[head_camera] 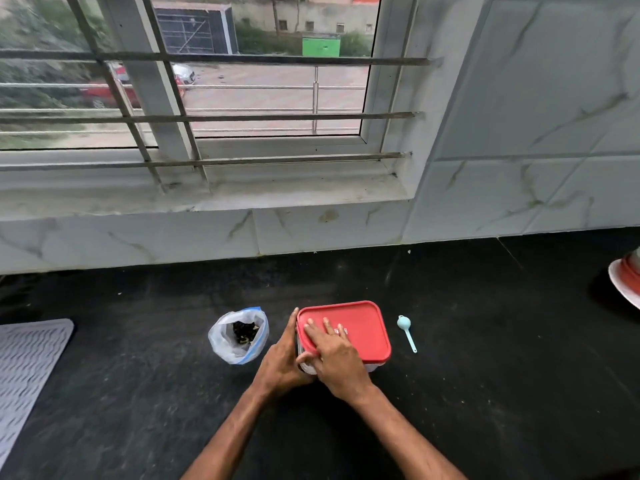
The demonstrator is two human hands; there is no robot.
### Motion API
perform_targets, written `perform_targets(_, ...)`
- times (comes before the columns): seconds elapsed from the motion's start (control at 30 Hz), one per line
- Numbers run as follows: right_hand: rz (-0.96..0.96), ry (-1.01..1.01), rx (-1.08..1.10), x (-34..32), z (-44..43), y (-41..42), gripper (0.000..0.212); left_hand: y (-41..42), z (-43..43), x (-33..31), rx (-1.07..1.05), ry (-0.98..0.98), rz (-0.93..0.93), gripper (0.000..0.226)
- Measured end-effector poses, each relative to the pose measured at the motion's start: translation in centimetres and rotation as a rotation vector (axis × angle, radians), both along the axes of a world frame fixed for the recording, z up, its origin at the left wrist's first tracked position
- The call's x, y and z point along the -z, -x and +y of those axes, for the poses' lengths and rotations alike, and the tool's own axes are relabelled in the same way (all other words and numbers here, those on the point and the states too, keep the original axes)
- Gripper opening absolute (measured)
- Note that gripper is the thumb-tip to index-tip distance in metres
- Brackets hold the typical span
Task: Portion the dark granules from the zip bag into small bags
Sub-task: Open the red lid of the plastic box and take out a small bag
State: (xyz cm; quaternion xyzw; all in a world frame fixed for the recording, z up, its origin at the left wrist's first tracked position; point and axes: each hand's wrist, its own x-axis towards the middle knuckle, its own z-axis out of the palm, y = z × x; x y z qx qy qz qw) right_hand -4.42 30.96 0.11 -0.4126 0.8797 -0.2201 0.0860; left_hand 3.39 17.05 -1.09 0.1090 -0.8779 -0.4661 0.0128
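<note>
Both hands on the box point(373, 367), neither closed in a grip: the right hand point(337, 355) lies flat on the red lid point(362, 325), thumb at the near corner; the left hand point(282, 358) braces straight-fingered against the left wall; I'd lift that corner slowly with the box held down. The open zip bag point(225, 346), dark granules point(244, 332) showing, stands untouched on the counter point(485, 375) just left of the left hand.
</note>
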Motion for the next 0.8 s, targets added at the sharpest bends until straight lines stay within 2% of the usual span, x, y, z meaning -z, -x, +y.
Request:
perform_targets(0.07,-0.190,0.132,0.148,-1.9,0.0,0.8,0.059,0.0,0.2,-0.4,-0.035,0.022,-0.020,0.132)
perform_targets(0.17,-0.347,0.438,0.277,-6.1,0.8,1.4,0.082,0.1,0.6,-1.5,-0.072,-0.019,-0.005,0.122)
perform_targets(0.23,-0.421,0.688,0.366,-8.5,1.6,2.7,0.069,0.1,0.8,-2.6,-0.047,-0.017,0.010,0.110)
perform_targets(0.33,-0.472,0.937,0.613,-11.8,3.3,5.7,0.062,0.1,0.8,-3.7,-0.007,-0.006,0.026,0.103)
perform_targets(0.4,-0.464,1.023,0.767,-12.2,4.8,8.1,0.056,0.0,0.8,-3.6,-0.012,-0.035,0.019,0.109)
perform_targets(0.5,-0.407,1.135,0.930,-11.2,6.6,9.8,0.070,-0.5,1.0,-3.1,0.006,-0.035,0.006,0.116)
perform_targets(0.53,-0.415,1.176,0.971,-10.7,6.7,10.4,0.067,-0.5,0.7,-2.7,0.022,-0.022,-0.015,0.121)
perform_targets(0.67,-0.583,1.367,1.139,-10.9,7.9,14.1,0.032,1.2,0.6,-2.0,0.113,-0.015,-0.075,0.153)
perform_targets(0.77,-0.690,1.298,1.151,-8.8,7.1,15.6,0.010,1.1,-0.4,-2.7,0.098,-0.024,-0.091,0.148)
perform_targets(0.8,-0.726,1.259,1.137,-7.8,6.9,16.0,0.013,0.9,-0.3,-2.8,0.073,-0.002,-0.089,0.141)
